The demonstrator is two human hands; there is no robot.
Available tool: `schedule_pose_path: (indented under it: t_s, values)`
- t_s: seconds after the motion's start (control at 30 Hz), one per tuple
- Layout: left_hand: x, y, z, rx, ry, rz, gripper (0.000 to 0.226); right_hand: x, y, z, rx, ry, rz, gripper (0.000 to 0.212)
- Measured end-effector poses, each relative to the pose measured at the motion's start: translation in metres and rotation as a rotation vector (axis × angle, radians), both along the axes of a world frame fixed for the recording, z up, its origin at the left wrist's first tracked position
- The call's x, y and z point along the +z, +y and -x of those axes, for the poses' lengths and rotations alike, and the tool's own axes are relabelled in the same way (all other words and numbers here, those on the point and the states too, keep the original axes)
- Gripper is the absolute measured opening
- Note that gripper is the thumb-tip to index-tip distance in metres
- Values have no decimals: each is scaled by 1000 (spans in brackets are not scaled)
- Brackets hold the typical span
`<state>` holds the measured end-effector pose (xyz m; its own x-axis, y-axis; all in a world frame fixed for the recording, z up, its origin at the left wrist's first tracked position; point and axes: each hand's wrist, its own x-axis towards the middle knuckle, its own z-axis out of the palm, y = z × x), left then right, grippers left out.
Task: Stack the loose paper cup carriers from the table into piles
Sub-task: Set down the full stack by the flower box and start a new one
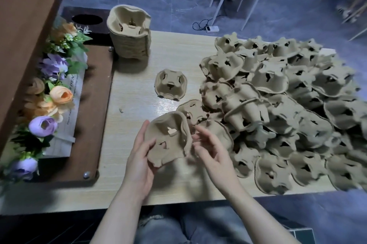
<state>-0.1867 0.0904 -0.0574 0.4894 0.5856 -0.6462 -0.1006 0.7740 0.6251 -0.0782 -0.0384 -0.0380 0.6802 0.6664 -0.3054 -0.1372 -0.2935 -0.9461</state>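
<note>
The paper cup carrier [168, 140] sits above the surface's near edge in our left grip [142, 156], thumb curled over its rim; right grip [208, 144] open beside. We judge it light, crushable; hold rims.

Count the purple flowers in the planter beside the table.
3 clearly visible: one toward the far end, one mid-planter, one nearest the person. Leaves may hide others.

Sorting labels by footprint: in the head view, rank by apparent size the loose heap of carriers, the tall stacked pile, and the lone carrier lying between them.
1. Loose heap of carriers
2. Tall stacked pile
3. Lone carrier

None look alike.
</note>
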Motion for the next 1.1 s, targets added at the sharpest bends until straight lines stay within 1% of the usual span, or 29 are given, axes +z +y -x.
schedule_pose_path:
  t_s: [0.03,0.1,0.13,0.2,0.3,0.43,0.53,0.6,0.67,0.73,0.83,0.9,1.0,1.1]
  values:
    - [2,-1,-1,-17,28,-54,45,2,-4,-1,-30,4,-8,37]
    - [5,-4,-2,-44,67,-153,47,6,-10,-1,-67,9,-12,42]
    - [6,-6,-3,-52,74,-190,49,7,-12,0,-72,23,-23,45]
    - [10,-13,-7,-65,75,-235,52,7,-14,3,-48,20,-29,43]
    - [16,-24,-13,-78,47,-256,50,4,-16,4,-45,-6,-13,39]
    - [27,-36,-22,-88,-14,-268,44,9,-23,-4,-58,39,-55,29]
    - [36,-43,-34,-86,-68,-264,44,21,-31,-18,-39,65,-76,22]
    - [41,-47,-46,-66,-95,-242,42,34,-41,-33,-50,-34,-67,28]
    - [45,-49,-58,-43,-121,-221,40,48,-50,-55,-89,-251,-55,34]
    - [47,-49,-67,-27,-125,-209,40,57,-57,-84,-117,-457,-20,34]
    - [47,-48,-74,-24,-109,-182,39,59,-62,-132,-63,-670,85,31]
    - [46,-48,-77,-31,-97,-180,37,56,-63,-160,46,-739,204,31]
    - [51,-51,-82,-56,-57,-188,34,52,-62,-185,198,-749,388,25]
    - [56,-54,-86,-57,-15,-206,34,50,-62,-190,246,-792,442,15]
